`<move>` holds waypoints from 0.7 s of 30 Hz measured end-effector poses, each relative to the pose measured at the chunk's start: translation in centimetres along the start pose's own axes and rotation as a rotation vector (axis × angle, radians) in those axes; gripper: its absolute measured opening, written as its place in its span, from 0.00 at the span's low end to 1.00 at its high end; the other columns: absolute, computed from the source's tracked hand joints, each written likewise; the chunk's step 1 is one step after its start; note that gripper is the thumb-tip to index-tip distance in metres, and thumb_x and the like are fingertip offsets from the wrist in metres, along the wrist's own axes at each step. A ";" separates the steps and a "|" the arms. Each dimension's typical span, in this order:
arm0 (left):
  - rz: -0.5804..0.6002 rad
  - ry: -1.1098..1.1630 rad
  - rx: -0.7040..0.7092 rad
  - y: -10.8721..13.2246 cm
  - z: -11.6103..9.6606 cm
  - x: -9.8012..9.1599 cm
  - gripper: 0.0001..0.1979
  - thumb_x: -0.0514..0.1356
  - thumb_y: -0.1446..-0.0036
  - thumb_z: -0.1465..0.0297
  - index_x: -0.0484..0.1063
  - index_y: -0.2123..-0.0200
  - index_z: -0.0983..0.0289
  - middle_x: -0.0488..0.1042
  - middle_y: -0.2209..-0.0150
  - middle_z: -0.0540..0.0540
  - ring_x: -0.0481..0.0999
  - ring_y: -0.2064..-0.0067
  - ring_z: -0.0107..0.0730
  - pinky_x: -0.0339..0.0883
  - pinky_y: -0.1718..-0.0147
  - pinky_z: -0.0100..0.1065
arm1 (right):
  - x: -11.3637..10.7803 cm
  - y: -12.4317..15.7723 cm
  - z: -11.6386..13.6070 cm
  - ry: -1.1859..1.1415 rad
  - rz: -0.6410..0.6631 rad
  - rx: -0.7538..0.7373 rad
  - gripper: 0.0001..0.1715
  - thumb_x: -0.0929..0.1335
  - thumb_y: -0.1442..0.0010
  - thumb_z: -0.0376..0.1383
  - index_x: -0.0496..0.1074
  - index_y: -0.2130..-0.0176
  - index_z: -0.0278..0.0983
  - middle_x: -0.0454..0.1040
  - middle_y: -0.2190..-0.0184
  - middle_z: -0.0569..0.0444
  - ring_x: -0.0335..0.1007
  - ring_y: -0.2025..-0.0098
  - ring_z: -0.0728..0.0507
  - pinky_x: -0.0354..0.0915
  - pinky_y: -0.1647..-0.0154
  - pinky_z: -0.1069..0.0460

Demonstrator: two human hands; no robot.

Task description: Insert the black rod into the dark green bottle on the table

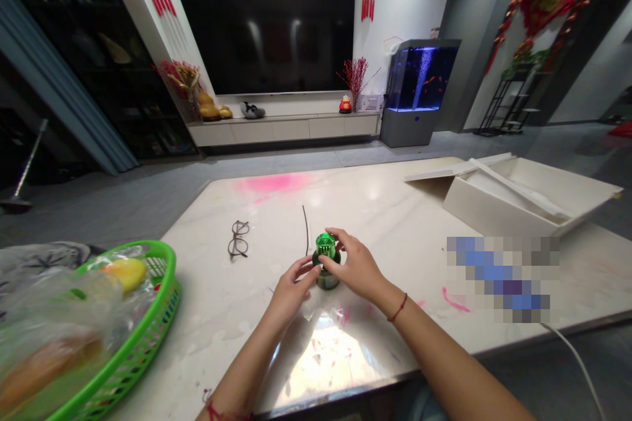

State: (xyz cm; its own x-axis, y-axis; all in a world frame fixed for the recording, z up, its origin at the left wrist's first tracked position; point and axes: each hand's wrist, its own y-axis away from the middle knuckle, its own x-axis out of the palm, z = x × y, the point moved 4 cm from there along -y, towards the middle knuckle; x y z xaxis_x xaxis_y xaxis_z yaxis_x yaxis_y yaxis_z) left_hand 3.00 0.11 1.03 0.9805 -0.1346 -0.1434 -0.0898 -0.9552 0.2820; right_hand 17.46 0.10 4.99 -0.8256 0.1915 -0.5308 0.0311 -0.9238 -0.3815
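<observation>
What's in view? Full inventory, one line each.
green metallic cylinder: 1, shiny green, on the table between the hands
marble table: 1, white, under the items
eyeglasses: 1, dark frame, on the table, left of the hands
wire: 1, black, on the table, behind the cylinder
plastic basket: 1, green, at the table's left edge, holding bagged food
open box: 1, white, on the table's far right
wall TV: 1, black, on the far wall
aquarium: 1, blue-lit, right of the TV
left hand: 1, on the cylinder's side
right hand: 1, red wrist string, over the cylinder's top
</observation>
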 end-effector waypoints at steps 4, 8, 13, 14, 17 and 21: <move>0.000 0.000 -0.006 0.1 -0.1 0.0 0.25 0.61 0.54 0.59 0.66 0.52 0.60 0.70 0.51 0.61 0.70 0.52 0.42 0.63 0.63 0.34 | -0.1 -0.3 -0.3 -0.123 -0.024 0.051 0.25 0.67 0.51 0.37 0.64 0.52 0.39 0.73 0.64 0.52 0.68 0.65 0.46 0.64 0.60 0.49; -0.006 0.000 -0.009 -0.1 0.0 0.0 0.25 0.61 0.55 0.59 0.66 0.52 0.60 0.70 0.51 0.61 0.70 0.52 0.42 0.64 0.63 0.35 | 0.1 -0.8 -1.4 -0.310 -0.064 0.125 0.23 0.67 0.51 0.38 0.64 0.54 0.37 0.73 0.63 0.52 0.69 0.66 0.48 0.66 0.61 0.51; -0.007 0.006 -0.009 0.0 0.0 0.0 0.26 0.61 0.55 0.58 0.66 0.52 0.60 0.69 0.50 0.61 0.71 0.52 0.43 0.64 0.62 0.35 | -0.4 -1.3 -2.4 -0.365 -0.116 0.199 0.22 0.67 0.51 0.40 0.66 0.56 0.36 0.72 0.65 0.52 0.69 0.67 0.48 0.67 0.63 0.51; -0.005 0.005 -0.008 0.0 0.0 0.0 0.26 0.61 0.55 0.58 0.66 0.52 0.60 0.69 0.50 0.61 0.71 0.52 0.43 0.64 0.62 0.35 | -0.7 -1.3 -2.6 -0.350 -0.129 0.201 0.22 0.67 0.51 0.40 0.67 0.55 0.36 0.71 0.64 0.52 0.69 0.66 0.48 0.66 0.62 0.51; 0.002 0.003 -0.012 0.2 -0.1 0.0 0.26 0.61 0.54 0.58 0.66 0.52 0.60 0.69 0.50 0.61 0.70 0.52 0.42 0.64 0.62 0.35 | -1.4 -1.3 -3.1 -0.240 -0.153 0.193 0.23 0.67 0.52 0.38 0.68 0.54 0.37 0.67 0.61 0.51 0.68 0.63 0.47 0.65 0.58 0.50; 0.000 0.006 -0.009 0.1 0.1 -0.1 0.27 0.61 0.55 0.57 0.66 0.51 0.59 0.68 0.49 0.62 0.70 0.52 0.43 0.64 0.62 0.36 | -1.8 -1.0 -4.2 -0.033 -0.081 0.149 0.27 0.68 0.54 0.34 0.66 0.52 0.36 0.63 0.61 0.51 0.66 0.62 0.47 0.64 0.56 0.48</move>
State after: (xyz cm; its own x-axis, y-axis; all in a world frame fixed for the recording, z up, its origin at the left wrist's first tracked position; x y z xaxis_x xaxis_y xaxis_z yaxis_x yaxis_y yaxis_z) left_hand 2.91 0.01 0.99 0.9815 -0.1331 -0.1377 -0.0884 -0.9528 0.2906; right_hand 21.29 2.10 3.15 -0.8400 0.2590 -0.4768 -0.1185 -0.9450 -0.3048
